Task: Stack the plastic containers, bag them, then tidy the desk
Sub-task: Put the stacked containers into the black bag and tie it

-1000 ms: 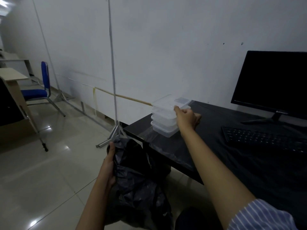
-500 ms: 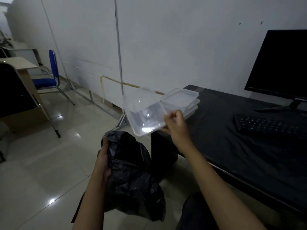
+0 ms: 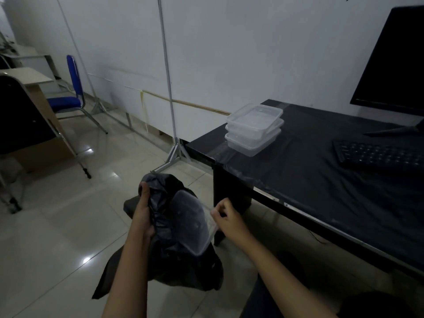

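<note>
- The bagging step was in hand: the right hand (image 3: 226, 218) pinched the near rim of 1 clear plastic container (image 3: 195, 222) between thumb and fingers and held it tilted at the mouth of the black bag (image 3: 174, 246).
- The left hand (image 3: 143, 214) was closed around the gathered left edge of the bag, thumb up along the plastic, holding the mouth open off the floor.
- The container looked partly inside the bag; how deep it sat could not be told, since dark plastic showed through its clear wall.
- A stack of 3 containers (image 3: 254, 128) sat on the desk (image 3: 321, 180), close to the left corner and well apart from the hands.
- My judgement: the next move called for letting the held container slide down, then reaching up and right for the stack while the left hand kept the mouth wide.
- The desk's front edge ran just to the right of the right hand, so a lift straight up would have stayed clear of it.
- The keyboard (image 3: 378, 154) and monitor (image 3: 394, 60) stood to the right of the stack, leaving bare desk between.
- A metal stand (image 3: 171, 111) rose beyond the bag, near the desk corner; the tiled floor to the left lay open.
</note>
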The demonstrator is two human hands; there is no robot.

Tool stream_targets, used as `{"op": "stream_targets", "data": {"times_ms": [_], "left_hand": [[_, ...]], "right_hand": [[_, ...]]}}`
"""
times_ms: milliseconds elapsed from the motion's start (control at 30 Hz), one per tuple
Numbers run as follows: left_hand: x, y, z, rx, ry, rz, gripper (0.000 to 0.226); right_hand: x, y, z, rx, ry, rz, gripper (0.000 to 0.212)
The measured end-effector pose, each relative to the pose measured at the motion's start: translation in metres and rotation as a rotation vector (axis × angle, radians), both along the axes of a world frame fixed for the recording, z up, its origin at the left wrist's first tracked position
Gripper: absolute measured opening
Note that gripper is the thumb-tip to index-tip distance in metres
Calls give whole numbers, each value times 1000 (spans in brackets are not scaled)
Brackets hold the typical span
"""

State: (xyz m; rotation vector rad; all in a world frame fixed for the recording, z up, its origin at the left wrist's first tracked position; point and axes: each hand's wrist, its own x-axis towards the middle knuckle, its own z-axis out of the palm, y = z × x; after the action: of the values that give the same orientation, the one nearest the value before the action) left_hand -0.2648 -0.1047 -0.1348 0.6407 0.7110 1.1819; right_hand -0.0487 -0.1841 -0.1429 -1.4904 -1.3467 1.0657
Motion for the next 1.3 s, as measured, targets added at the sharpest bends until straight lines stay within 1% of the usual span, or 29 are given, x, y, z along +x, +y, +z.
{"op": "stream_targets", "data": {"times_ms": [67,133,200,300,433,533,667,767,867,900,967,1033,1167,1233,1300], "left_hand": [[10,-5,0,-29,50,-16,61],[22,-11,1,-48,4,-92,63],[31,-17,4,-83,6,-137,67],[36,-22,7,-120,17,-110,72],[31,-23,15,-52,-77,-91,72],[22,-18,18,-6,-183,-56,75],[20,-19,17,-8,-225,-35,80],[22,-22,16,-1,-229,-44,80],[20,-22,14,-8,-205,-62,85],[18,-22,12,-11,-188,-71,84],[18,-21,11,-45,-154,-97,80],[24,-24,12,-71,-129,-131,75],[42,-30,17,-79,-100,-155,67],[44,-30,18,-74,-107,-155,67],[41,-27,17,-74,-134,-146,70]], "right_hand": [[-7,1,-2,-53,-31,20,14],[-17,3,-3,-75,-47,-20,15],[-27,3,-4,-97,-32,-107,16],[-41,5,-5,-119,33,-264,14],[-51,8,-4,-152,46,-410,26],[-49,9,-6,-189,65,-433,12],[-49,13,-8,-199,74,-447,6],[-49,15,-8,-179,70,-516,2],[-42,10,-12,-196,73,-593,18],[-39,8,-13,-202,80,-610,19],[-36,7,-18,-230,125,-628,11],[-38,8,-22,-271,210,-601,11],[-55,8,-23,-330,228,-431,31],[-62,8,-22,-382,227,-245,39],[-64,9,-24,-478,162,-18,50]]}}
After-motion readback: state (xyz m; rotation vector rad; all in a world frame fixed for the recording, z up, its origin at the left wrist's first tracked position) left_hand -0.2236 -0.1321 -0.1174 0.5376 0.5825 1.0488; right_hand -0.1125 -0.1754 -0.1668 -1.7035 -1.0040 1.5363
